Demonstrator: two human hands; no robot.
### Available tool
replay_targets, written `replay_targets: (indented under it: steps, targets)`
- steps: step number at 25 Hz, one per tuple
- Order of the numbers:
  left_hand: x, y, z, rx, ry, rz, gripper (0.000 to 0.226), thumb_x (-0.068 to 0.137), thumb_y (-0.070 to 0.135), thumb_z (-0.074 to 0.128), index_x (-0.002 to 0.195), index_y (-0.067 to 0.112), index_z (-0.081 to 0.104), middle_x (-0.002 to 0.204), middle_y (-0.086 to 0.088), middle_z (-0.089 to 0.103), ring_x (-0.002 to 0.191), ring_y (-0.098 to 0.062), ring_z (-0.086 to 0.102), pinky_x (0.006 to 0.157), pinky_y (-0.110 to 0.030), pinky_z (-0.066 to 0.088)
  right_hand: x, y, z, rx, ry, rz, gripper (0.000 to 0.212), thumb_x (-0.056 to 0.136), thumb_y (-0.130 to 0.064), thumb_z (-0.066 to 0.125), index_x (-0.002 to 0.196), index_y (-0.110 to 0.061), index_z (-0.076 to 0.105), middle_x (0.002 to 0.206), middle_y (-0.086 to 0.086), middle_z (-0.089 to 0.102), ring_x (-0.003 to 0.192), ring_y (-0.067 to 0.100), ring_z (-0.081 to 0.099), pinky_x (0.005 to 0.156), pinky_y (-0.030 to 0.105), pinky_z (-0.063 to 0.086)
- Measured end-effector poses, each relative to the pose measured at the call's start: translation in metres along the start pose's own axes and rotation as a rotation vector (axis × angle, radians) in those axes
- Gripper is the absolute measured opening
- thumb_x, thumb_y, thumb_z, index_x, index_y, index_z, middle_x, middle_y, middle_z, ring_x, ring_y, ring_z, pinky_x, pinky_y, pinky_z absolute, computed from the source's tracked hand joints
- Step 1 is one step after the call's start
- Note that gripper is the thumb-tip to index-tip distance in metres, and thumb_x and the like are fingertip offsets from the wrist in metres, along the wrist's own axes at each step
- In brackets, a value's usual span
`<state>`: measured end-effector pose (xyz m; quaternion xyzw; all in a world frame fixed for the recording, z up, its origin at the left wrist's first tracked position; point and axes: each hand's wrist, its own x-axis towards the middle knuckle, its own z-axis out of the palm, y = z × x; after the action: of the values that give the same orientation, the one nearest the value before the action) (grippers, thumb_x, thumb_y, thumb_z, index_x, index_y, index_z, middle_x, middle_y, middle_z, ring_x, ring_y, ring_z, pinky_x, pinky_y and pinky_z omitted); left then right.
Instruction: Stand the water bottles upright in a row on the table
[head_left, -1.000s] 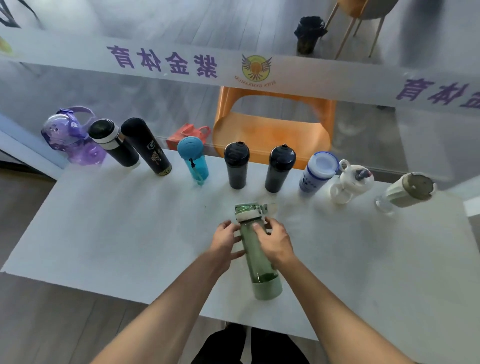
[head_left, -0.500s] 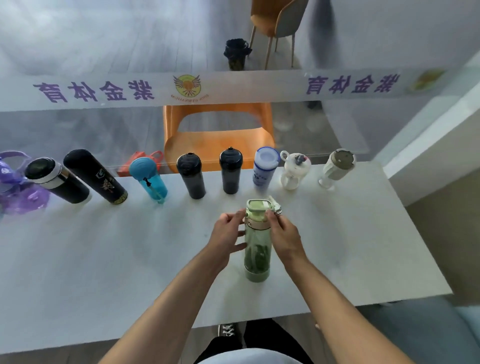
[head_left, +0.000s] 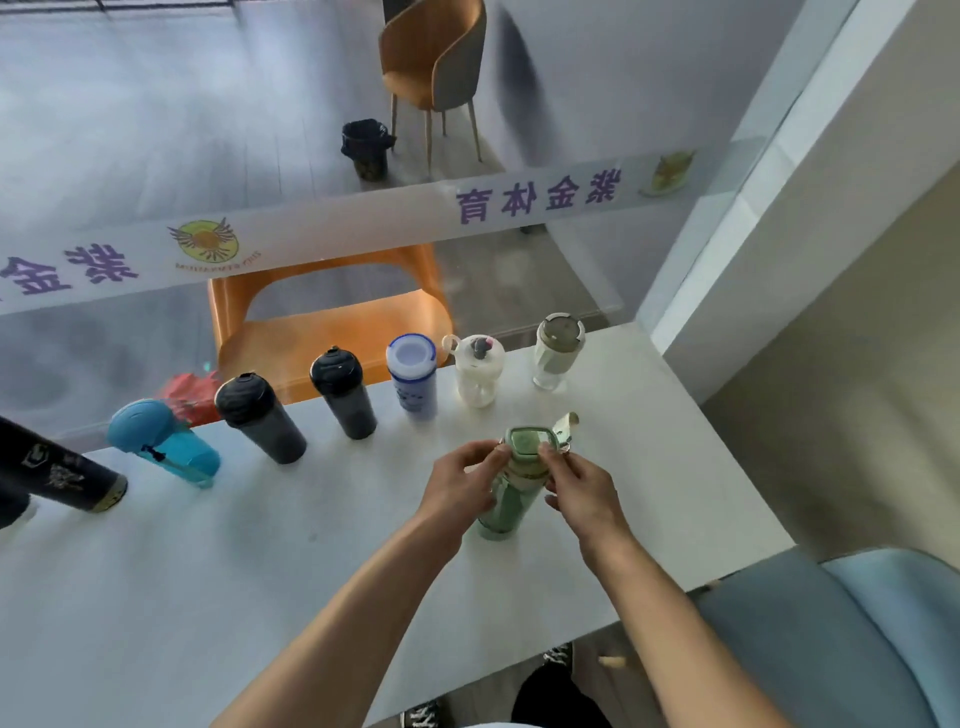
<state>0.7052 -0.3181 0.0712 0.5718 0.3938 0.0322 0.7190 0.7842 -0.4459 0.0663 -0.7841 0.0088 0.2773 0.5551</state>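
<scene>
A green water bottle (head_left: 511, 493) stands upright on the white table (head_left: 260, 561), in front of the row. My left hand (head_left: 462, 480) grips its neck from the left, and my right hand (head_left: 584, 486) grips it from the right, just below the lid. Behind it a row of bottles stands along the far edge: a tall black one (head_left: 57, 470), a blue one (head_left: 166, 444), two dark ones (head_left: 260, 418) (head_left: 344, 392), a white and blue one (head_left: 413, 376), a cream one (head_left: 478, 369) and a clear one with a tan lid (head_left: 556, 351).
A glass partition with a printed band runs right behind the row. An orange chair (head_left: 332, 322) and a red bag (head_left: 189, 395) sit beyond it. A white wall corner (head_left: 779, 234) stands at the right, a blue-grey seat (head_left: 841, 634) at the lower right.
The green bottle went from lying on the table to standing upright between both hands. My view has swung to the right, so the purple bottle at the far left has left the frame.
</scene>
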Motion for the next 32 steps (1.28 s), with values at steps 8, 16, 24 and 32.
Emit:
replay_targets:
  steps: [8,16,24,32]
  targets:
    - [0.085,0.045,0.149,0.025,-0.083,0.028,0.026,0.095,0.029,0.06,0.118,0.019,0.068,0.112,-0.002,0.07,0.107,-0.014,0.063,0.096,-0.044,0.055,0.122,-0.025,-0.122,0.089,0.088,-0.031,0.038,0.085,-0.047,0.071,0.079,-0.009,0.074,0.085,0.008,0.075,0.088,0.026,0.069,0.093,0.057,0.055]
    - [0.177,0.1,0.23,-0.034,-0.034,-0.005,0.019,0.098,0.023,0.055,0.112,0.017,0.067,0.107,-0.005,0.063,0.1,-0.019,0.059,0.096,-0.046,0.054,0.246,-0.083,-0.168,0.085,0.048,-0.08,0.036,0.089,-0.042,0.068,0.077,-0.008,0.071,0.081,0.011,0.069,0.082,0.017,0.06,0.082,0.047,0.057]
    - [0.219,0.125,0.249,-0.041,-0.006,0.001,0.018,0.097,0.017,0.054,0.108,0.022,0.067,0.118,-0.012,0.065,0.111,-0.024,0.06,0.093,-0.047,0.057,0.294,-0.11,-0.173,0.036,0.032,-0.093,0.03,0.092,-0.042,0.063,0.066,-0.027,0.065,0.075,-0.009,0.067,0.08,0.015,0.062,0.09,0.05,0.058]
    - [0.212,0.13,0.248,0.042,-0.007,0.014,0.031,0.096,0.013,0.053,0.126,0.017,0.059,0.116,-0.002,0.065,0.103,-0.015,0.058,0.095,-0.046,0.055,0.299,-0.109,-0.174,0.009,-0.008,-0.083,0.024,0.094,-0.042,0.058,0.087,-0.022,0.07,0.07,-0.009,0.06,0.067,0.007,0.054,0.077,0.032,0.049]
